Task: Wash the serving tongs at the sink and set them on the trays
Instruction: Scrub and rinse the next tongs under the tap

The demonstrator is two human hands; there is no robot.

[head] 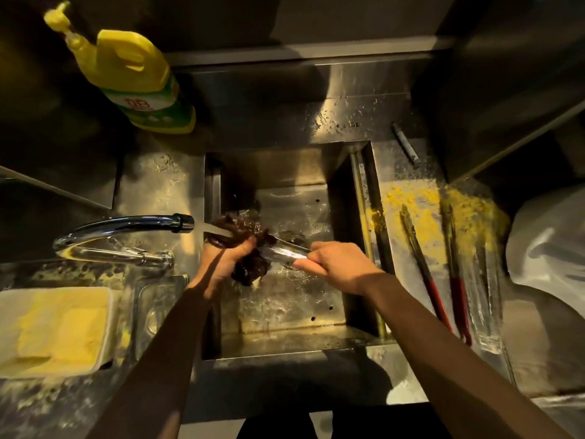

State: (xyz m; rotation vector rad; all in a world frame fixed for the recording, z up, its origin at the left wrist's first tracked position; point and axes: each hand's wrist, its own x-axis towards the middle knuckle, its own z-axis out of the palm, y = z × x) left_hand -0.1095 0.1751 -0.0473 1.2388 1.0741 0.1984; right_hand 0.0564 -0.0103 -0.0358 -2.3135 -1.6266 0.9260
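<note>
1. Head view, 8 o'clock edge: a white tub with pale yellow contents sits on the wet steel counter.
2. At 11 o'clock, a yellow detergent bottle with a pump top stands on the counter behind the faucet.
3. At 9 o'clock, the chrome faucet points its spout toward 3 o'clock. A water stream leaves the spout and lands on the wad.
4. The left hand is just left of centre, over the sink. Its fingers are curled tightly round a dark scouring wad.
5. The serving tongs lie at centre, above the basin, between both hands. Their working end is buried in the wad; their handle end is in the right hand.
6. The right hand is just right of centre. Its fingers are pressed together and curled round the handle end, with the thumb on top.
7. At 3 o'clock, two red-handled tongs lie side by side on the steel surface beside the sink, with yellow residue around their tips.
8. At 2 o'clock, a grey stick lies on the counter.
9. At the 3 o'clock edge, a white plastic bag is visible.
</note>
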